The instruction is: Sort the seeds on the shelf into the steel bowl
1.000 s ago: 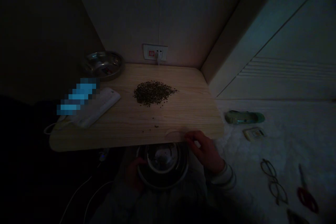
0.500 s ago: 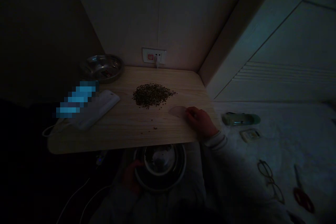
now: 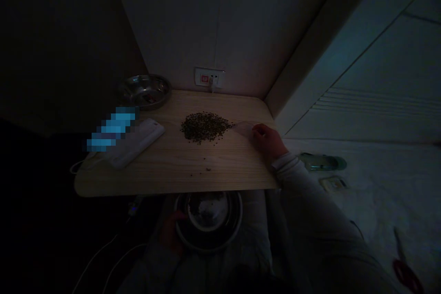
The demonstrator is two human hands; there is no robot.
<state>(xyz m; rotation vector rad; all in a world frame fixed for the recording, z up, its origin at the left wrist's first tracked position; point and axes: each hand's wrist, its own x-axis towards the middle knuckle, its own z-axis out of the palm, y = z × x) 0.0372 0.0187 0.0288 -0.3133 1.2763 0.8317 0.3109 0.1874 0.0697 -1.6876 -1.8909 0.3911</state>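
The grip of the right hand (image 3: 270,141) is pressed together, pinching the end of a thin, see-through sheet (image 3: 244,129). A second ago, hand and sheet were at the near edge of the tabletop (image 3: 138,181), beside the lap bowl (image 3: 206,240); now they have swung out to three o'clock of the dark grain pile (image 3: 205,127), the sheet's free end at the pile's pointed tip. I judge that this puts the sheet within working reach of the grains, though the heap itself looks unchanged. A few stray grains remain at six o'clock of it.

The left hand (image 3: 172,232) stays at nine o'clock on the lap bowl, thumb over the rim and clasping it; its other fingers are lost in shadow. Whether the sheet touches the outermost grains, or lies flat on the wood, cannot be told: it nearly vanishes against the grain. What the lap bowl contains is unclear through dimness and glare. At four o'clock, the right sleeve (image 3: 320,206) now covers most of the glasses (image 3: 357,228), and the scissors (image 3: 408,275) run close to the frame's bottom.
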